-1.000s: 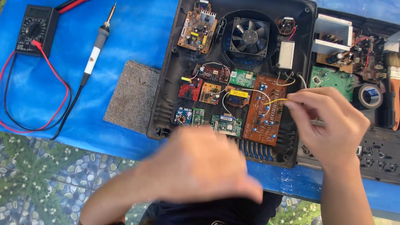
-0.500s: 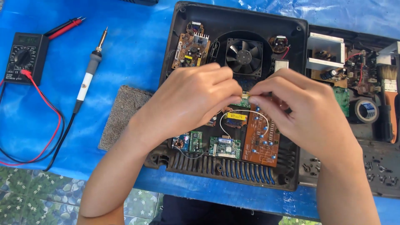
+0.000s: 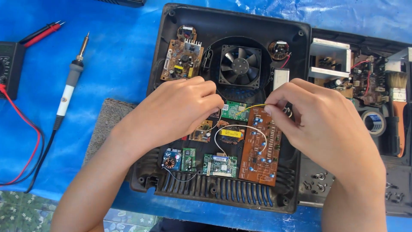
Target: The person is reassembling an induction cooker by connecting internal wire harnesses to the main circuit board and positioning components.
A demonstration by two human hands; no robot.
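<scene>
Nearest the camera, both forearms are reaching up from the bottom edge into an open black case [image 3: 223, 195] lying flat on a blue sheet [image 3: 116, 56].

The left hand [image 3: 171, 114] is curling over the middle of the case, its fingertips bunching together at the left edge of a small green board [image 3: 235, 111]. What they are gripping is hidden under the fingers, so I cannot tell whether they are pinching a wire or pressing the board.

The right hand [image 3: 322, 120] is pinching the right end of a thin yellow wire [image 3: 253, 106] between thumb and forefinger. The wire is running roughly left to right, from that pinch to the green board, so it is lying between the two hands, with the right hand holding it and the left hand close to its other end.

Inside the case, near to far: a row of small boards [image 3: 201, 162] along the vented front edge, a long brown board [image 3: 261, 148] lying front to back under the right hand, the green board, then a fan [image 3: 240, 66] and a tan board [image 3: 182, 60] at the back.

A second open case [image 3: 365, 81] is sitting just beside it on the right, holding a tape roll [image 3: 374, 122] and a brush [image 3: 397, 92]. Well apart on the left, a soldering iron [image 3: 68, 88] is lying untouched.
</scene>
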